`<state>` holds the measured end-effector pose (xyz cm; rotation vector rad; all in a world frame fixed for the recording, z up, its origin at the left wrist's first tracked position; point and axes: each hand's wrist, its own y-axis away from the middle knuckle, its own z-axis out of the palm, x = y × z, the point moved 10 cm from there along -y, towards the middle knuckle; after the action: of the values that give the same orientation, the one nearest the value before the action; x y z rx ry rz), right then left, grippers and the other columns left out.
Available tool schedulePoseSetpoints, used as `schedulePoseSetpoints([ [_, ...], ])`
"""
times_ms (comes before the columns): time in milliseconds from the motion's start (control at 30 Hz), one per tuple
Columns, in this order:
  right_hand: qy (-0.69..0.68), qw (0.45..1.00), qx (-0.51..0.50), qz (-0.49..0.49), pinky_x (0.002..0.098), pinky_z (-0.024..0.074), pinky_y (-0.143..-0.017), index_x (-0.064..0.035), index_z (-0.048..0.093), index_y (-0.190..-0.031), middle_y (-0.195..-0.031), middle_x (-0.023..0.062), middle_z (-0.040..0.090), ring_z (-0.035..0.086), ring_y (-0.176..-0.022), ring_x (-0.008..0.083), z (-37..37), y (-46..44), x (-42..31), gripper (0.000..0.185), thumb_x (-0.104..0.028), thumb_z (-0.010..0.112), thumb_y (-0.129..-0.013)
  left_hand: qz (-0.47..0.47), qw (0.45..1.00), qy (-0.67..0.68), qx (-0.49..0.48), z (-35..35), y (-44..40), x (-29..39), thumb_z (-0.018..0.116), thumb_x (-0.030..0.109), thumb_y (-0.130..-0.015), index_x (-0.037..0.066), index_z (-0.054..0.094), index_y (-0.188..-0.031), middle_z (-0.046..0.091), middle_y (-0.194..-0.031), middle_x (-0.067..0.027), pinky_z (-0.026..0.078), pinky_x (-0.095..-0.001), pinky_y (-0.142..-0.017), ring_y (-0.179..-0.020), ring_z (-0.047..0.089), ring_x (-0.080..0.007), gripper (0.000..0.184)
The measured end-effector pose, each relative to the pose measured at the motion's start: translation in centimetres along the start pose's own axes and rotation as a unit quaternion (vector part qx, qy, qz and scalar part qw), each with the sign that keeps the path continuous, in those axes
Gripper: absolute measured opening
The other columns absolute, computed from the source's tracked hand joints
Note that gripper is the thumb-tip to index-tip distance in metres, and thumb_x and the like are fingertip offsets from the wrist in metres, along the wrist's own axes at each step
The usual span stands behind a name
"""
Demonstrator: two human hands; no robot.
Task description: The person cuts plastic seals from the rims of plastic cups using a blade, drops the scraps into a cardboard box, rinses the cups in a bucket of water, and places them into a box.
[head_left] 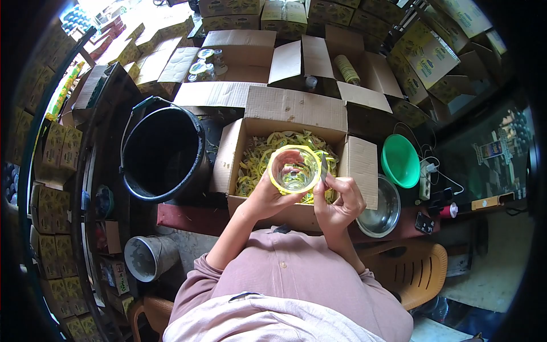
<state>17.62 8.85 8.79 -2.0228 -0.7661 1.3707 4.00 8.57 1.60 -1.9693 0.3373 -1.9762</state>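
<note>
My left hand [266,199] is wrapped round a clear cup [296,181] with a yellow rim, tilted so that its open mouth faces me. Fingers show through its clear wall. Close to the cup's right side, my right hand [340,206] pinches a small grey blade [324,166] that points upward. Whether the blade touches the rim I cannot tell. Both hands are above an open cardboard box [296,106], which holds a heap of yellow-green printed strips [259,154].
Left of the box stands a large black bucket [128,171]; a grey bucket [159,256] is lower down. A green bowl [400,161] and a metal bowl [379,214] sit at right. Behind are open cartons [239,43], one with several jars [199,68]. A chair [419,268] stands at lower right.
</note>
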Motion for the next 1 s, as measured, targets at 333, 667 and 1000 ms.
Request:
schedulePoseSetpoints([
  [333,-0.002,1.000,-0.012,0.012,0.0261,0.0489,-0.056,-0.0032,0.064,-0.085,-0.067,0.0078,0.060,0.061,-0.060,0.0155,0.1,-0.5,0.3,0.023,0.006,0.067,-0.063,-0.006,0.999,-0.043,-0.022,-0.3,0.2,-0.4,0.073,0.009,-0.066,0.003,0.035,-0.123,0.044,-0.117,-0.0110,0.041,-0.0335,-0.091,-0.110,0.046,-0.0214,0.069],
  [667,-0.066,0.997,-0.038,0.007,0.0210,0.0445,-0.056,0.0017,0.061,-0.081,-0.069,0.0069,0.056,0.055,-0.062,0.0121,0.5,-0.8,1.2,0.022,0.014,0.063,-0.062,-0.006,0.998,-0.023,-0.060,0.0,0.1,0.5,0.072,0.007,-0.060,0.002,0.040,-0.120,0.047,-0.113,-0.0108,0.041,-0.0323,-0.090,-0.106,0.048,-0.0203,0.069],
  [1000,-0.066,0.996,-0.053,-0.005,0.0211,0.0443,-0.057,0.0013,0.061,-0.080,-0.069,0.0074,0.057,0.056,-0.061,0.0122,0.9,-1.1,0.9,0.023,0.014,0.063,-0.062,-0.002,0.996,-0.002,-0.084,0.0,-0.1,0.6,0.068,0.015,-0.059,0.001,0.042,-0.118,0.049,-0.110,-0.0105,0.040,-0.0320,-0.089,-0.103,0.050,-0.0196,0.067],
])
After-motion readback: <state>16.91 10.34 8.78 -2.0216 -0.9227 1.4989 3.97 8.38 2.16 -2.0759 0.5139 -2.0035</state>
